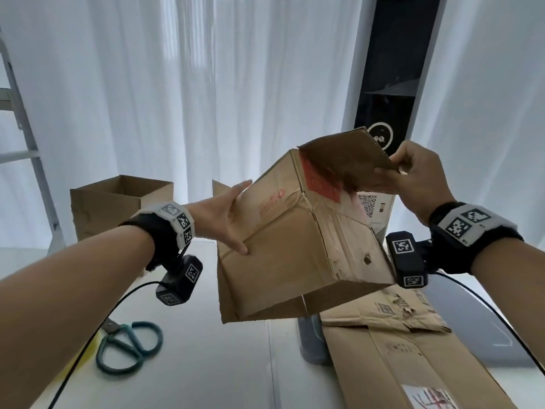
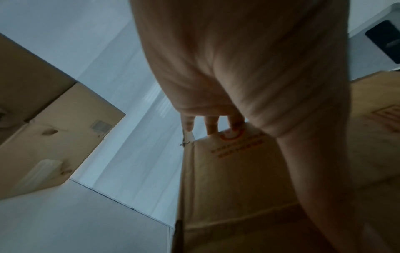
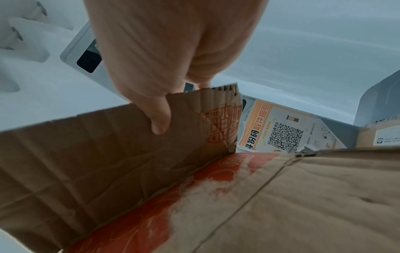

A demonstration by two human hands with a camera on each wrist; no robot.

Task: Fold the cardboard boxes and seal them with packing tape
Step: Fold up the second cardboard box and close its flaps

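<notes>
Right now the cardboard box [image 1: 295,240] hangs tilted above the desk [image 1: 206,364], between both hands: left hand [image 1: 227,219] flat-fingered against its side, right hand [image 1: 413,175] pinching the raised flap [image 1: 345,154], which must fold toward the left hand.

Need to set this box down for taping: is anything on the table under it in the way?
Nothing visible directly under the held box. The scissors lie to its left, the flattened cardboard to its right, on the table.

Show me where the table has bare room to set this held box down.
Bare white table lies between the scissors and the flattened cardboard, below the held box. The right side is crowded with that cardboard; an open box fills the far left.
</notes>
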